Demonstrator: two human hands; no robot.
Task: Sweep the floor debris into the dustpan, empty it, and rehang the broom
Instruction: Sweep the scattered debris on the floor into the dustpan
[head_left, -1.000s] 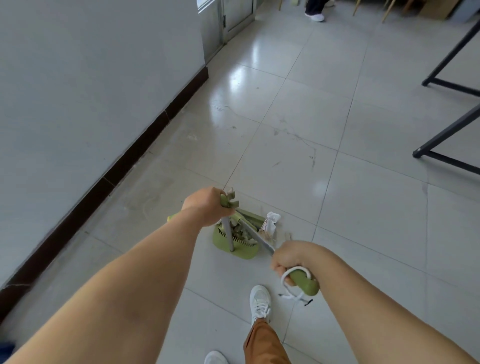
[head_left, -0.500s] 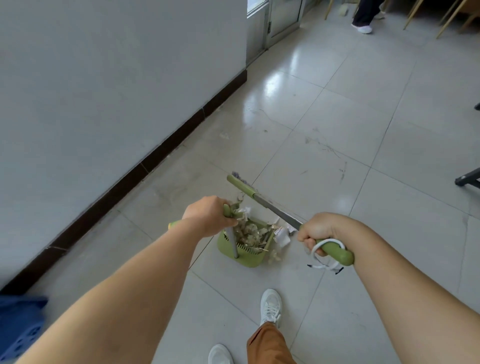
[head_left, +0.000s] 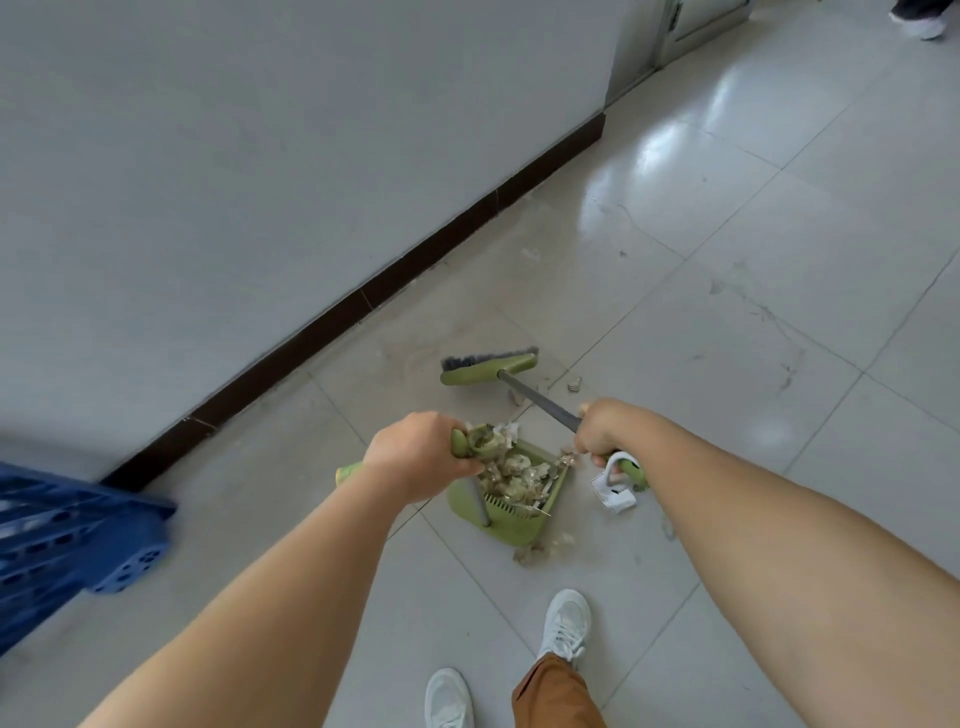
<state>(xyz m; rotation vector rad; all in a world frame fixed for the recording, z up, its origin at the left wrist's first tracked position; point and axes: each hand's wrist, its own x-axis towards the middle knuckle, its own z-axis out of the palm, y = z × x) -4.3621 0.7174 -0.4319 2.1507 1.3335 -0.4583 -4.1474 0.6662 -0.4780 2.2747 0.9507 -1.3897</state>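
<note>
A green dustpan (head_left: 511, 517) stands on the tiled floor, filled with crumpled debris (head_left: 511, 470). My left hand (head_left: 418, 457) grips the green top of its upright handle. My right hand (head_left: 597, 428) is closed around the broom's green grip, where a white loop and tag dangle. The broom's grey shaft runs forward to its green head (head_left: 488, 370), which rests on the floor beyond the pan, bristles toward the wall. A few scraps (head_left: 573, 384) lie near the broom head, and more scraps (head_left: 530, 553) lie at the pan's near edge.
A grey wall with a dark baseboard (head_left: 332, 325) runs along the left. A blue plastic crate (head_left: 67, 530) sits at the left edge. My white shoes (head_left: 563, 621) and an orange trouser leg are below. Another person's shoe (head_left: 922, 23) shows at top right.
The broom head has swung out of the dustpan and forward onto the floor toward the wall. The view has shifted left, bringing the blue crate into sight. Both hands keep their grips.
</note>
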